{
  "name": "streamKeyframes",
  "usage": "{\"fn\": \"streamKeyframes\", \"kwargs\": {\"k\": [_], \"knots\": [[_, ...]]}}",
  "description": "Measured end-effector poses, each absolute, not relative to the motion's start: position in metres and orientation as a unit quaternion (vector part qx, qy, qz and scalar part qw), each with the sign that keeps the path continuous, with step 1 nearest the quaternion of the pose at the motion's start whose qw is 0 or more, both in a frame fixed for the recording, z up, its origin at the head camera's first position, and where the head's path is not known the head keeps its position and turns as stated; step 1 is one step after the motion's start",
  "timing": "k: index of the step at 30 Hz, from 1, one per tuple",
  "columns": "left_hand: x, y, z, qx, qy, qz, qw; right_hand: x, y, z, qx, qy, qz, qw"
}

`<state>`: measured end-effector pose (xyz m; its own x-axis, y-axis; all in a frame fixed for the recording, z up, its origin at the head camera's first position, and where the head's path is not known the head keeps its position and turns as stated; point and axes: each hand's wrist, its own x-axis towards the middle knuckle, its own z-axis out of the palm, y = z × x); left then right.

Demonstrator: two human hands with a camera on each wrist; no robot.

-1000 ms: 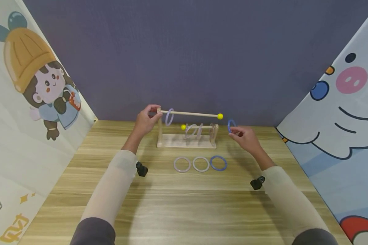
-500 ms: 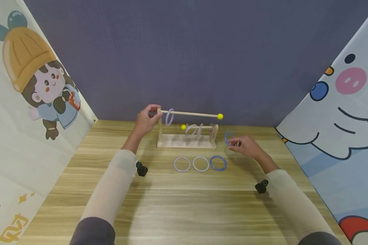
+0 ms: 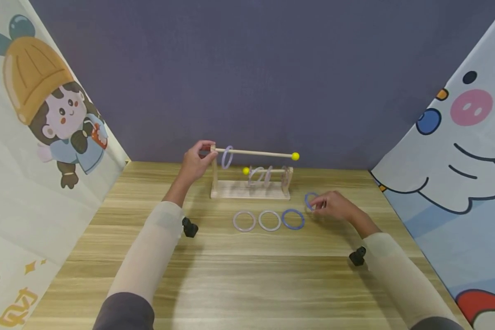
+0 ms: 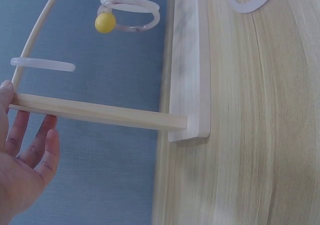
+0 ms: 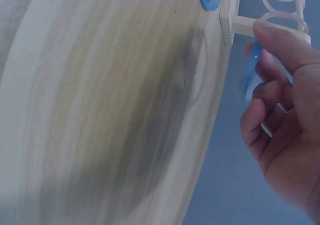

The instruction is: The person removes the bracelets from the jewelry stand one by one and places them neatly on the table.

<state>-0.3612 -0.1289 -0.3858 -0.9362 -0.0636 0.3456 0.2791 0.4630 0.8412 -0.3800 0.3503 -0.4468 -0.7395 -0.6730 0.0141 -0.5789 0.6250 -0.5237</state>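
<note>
A wooden stand (image 3: 250, 189) with two posts and two rods stands near the table's back edge. My left hand (image 3: 195, 161) grips the top of its taller left post (image 4: 100, 111), thumb on one side and fingers on the other. One lilac ring (image 3: 227, 157) hangs on the upper rod close to that hand. Several pale rings (image 3: 268, 177) hang on the lower rod. To the right of the stand, my right hand (image 3: 334, 204) pinches a blue ring (image 3: 308, 201) between thumb and fingers, above the table; part of the ring is hidden by the fingers.
Three rings lie in a row in front of the stand: a pinkish ring (image 3: 234, 224), a white ring (image 3: 260, 224) and a blue ring (image 3: 283, 222). Yellow balls cap the upper rod (image 3: 295, 156) and lower rod. A dark wall (image 3: 247, 82) rises behind the table.
My right hand has moved down and toward me with the blue ring, from beside the upper rod's tip to lower over the table. My left hand stays on the post.
</note>
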Motion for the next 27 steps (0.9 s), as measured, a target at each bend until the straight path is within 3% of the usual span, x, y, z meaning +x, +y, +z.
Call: {"fn": "streamKeyframes", "kwargs": {"k": [13,27], "knots": [[-0.359,-0.127,-0.382,-0.058,-0.841,-0.513,0.163,-0.372,0.356,-0.458,-0.327,0.901,-0.231,0.163],[-0.360,-0.127,-0.382,-0.056,-0.840,-0.515,0.162,-0.371,0.361,-0.471,-0.319,0.898,-0.242,0.181]]}}
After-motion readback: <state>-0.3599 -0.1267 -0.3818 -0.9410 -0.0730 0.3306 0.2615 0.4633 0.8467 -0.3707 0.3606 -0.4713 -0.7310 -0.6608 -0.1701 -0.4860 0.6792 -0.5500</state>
